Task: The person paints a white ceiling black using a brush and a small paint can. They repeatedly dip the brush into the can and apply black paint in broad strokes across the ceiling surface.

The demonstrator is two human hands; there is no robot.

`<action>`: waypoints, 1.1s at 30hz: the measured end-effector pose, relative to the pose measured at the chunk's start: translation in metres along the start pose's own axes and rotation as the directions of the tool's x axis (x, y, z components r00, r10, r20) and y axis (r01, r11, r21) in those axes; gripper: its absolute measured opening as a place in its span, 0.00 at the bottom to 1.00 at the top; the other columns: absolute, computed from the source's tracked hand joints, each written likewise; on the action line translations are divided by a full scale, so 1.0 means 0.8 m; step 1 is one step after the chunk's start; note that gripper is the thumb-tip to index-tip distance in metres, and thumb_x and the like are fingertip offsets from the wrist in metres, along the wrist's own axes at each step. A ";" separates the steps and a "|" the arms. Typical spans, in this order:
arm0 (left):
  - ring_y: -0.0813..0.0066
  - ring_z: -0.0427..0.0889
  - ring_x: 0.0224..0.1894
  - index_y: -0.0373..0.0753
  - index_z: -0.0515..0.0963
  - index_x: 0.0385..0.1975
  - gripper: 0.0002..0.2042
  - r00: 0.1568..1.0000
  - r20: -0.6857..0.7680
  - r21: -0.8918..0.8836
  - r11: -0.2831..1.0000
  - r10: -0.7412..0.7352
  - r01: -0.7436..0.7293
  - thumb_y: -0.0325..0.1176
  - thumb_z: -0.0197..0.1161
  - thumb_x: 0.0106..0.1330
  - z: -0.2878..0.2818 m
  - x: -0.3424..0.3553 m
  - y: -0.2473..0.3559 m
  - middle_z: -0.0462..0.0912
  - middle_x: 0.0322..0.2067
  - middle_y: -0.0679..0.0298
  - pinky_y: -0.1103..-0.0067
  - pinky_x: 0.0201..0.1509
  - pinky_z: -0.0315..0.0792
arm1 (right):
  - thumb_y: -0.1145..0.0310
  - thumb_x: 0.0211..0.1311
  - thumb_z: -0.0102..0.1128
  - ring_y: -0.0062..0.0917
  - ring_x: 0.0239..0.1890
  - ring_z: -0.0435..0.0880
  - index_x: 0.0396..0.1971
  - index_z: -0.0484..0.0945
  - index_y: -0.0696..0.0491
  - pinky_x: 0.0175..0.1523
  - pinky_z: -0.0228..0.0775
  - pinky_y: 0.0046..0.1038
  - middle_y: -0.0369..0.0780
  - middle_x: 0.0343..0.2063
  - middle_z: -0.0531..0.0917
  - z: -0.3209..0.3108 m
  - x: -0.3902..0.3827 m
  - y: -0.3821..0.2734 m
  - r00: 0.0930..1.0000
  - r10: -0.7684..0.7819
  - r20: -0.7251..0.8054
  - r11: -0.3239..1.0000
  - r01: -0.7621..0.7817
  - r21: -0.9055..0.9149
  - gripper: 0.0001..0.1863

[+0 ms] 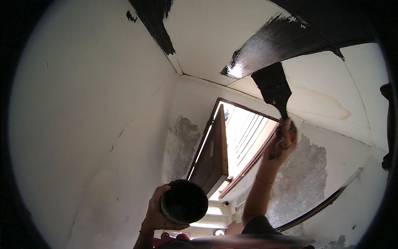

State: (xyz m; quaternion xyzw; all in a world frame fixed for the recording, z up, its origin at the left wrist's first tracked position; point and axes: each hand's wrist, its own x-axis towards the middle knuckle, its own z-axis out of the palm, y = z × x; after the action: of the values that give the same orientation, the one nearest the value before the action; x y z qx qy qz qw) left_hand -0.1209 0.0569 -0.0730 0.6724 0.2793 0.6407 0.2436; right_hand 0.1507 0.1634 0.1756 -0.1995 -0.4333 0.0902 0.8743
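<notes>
My right hand [284,139] is raised high and wrapped round the handle of a wide paintbrush [273,85]. The brush is coated in black, and its bristle end points up at the white ceiling [203,37], beside the edge of a wet, shiny black paint stroke [269,47]. Whether the bristles touch the ceiling I cannot tell. Lower down, my left hand [155,209] grips a round dark paint pot [184,202] from its side. The pot's mouth faces me, and its inside looks black; how much paint it holds cannot be made out.
A brown wooden shutter [211,153] hangs open at a bright barred window [246,128]. Grey patches [309,174] mark the far wall. Another black paint strip [155,23] runs along the ceiling's left edge. A dark curved rail or strip [319,209] crosses the lower right.
</notes>
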 end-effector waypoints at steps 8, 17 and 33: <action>0.49 0.78 0.62 0.44 0.58 0.68 0.62 0.999 -0.041 -0.021 1.000 -0.016 0.016 0.45 0.91 0.27 -0.010 -0.003 0.019 0.75 0.60 0.47 0.60 0.67 0.72 | 0.65 0.74 0.60 0.27 0.47 0.84 0.52 0.68 0.57 0.51 0.77 0.19 0.44 0.46 0.82 0.097 -0.005 0.042 0.990 -0.138 -0.023 0.877 0.133 0.461 0.16; 0.58 0.73 0.66 0.50 0.49 0.72 0.68 0.992 -0.038 -0.021 0.992 -0.122 0.121 0.39 0.92 0.26 -0.027 -0.031 0.024 0.68 0.66 0.53 0.61 0.71 0.68 | 0.48 0.72 0.60 0.22 0.28 0.82 0.42 0.72 0.56 0.28 0.69 0.18 0.40 0.33 0.82 0.216 0.039 0.051 0.989 -0.141 -0.051 0.780 0.143 0.610 0.23; 0.59 0.73 0.66 0.51 0.50 0.72 0.68 0.985 -0.095 0.057 0.987 -0.144 0.150 0.36 0.91 0.25 -0.033 -0.039 0.032 0.69 0.65 0.54 0.61 0.71 0.68 | 0.50 0.73 0.61 0.09 0.17 0.57 0.26 0.70 0.50 0.23 0.46 0.18 0.27 0.17 0.66 0.186 0.009 0.082 0.994 -0.083 -0.068 0.861 0.106 0.497 0.22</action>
State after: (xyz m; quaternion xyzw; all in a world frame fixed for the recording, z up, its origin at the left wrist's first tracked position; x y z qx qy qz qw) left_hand -0.1465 0.0160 -0.0765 0.6277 0.3594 0.6414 0.2558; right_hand 0.0378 0.2652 0.2343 0.0531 -0.3851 0.1517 0.9088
